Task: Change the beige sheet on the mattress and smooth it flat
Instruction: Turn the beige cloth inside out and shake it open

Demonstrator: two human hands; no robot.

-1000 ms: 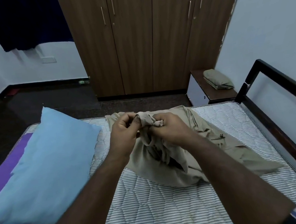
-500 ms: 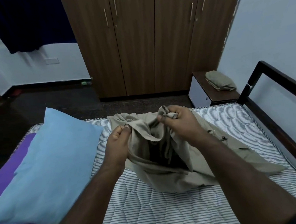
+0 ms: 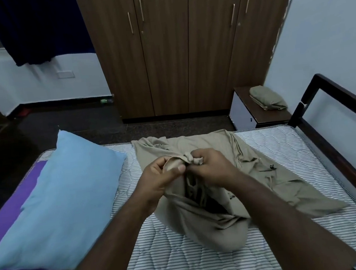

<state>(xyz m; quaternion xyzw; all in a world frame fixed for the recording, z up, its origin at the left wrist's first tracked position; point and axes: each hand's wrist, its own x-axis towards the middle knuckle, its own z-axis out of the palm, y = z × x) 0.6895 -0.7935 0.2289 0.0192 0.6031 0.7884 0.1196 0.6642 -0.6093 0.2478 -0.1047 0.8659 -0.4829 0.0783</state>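
A crumpled beige sheet [image 3: 197, 141] lies in a heap on the middle of the bare striped mattress [image 3: 185, 262]. Both hands hold a bunched part of it up above the heap. My left hand [image 3: 163, 175] pinches a fold between thumb and fingers. Close beside it, my right hand [image 3: 210, 166] grips a gathered knot of the cloth. A dark opening shows in the sheet below the hands. A second folded beige cloth [image 3: 267, 100] rests on the bedside table [image 3: 264, 116] at the far right.
A light blue pillow [image 3: 55, 203] lies on the mattress's left part, over a purple cloth [image 3: 3, 208]. The dark bed frame [image 3: 341, 123] runs along the right wall. A brown wardrobe [image 3: 175, 48] stands beyond the bed, with dark floor at the left.
My hands, apart half a second ago with the sheet's opening spread between them, have come back together at the bunched cloth. The camera view has shifted slightly.
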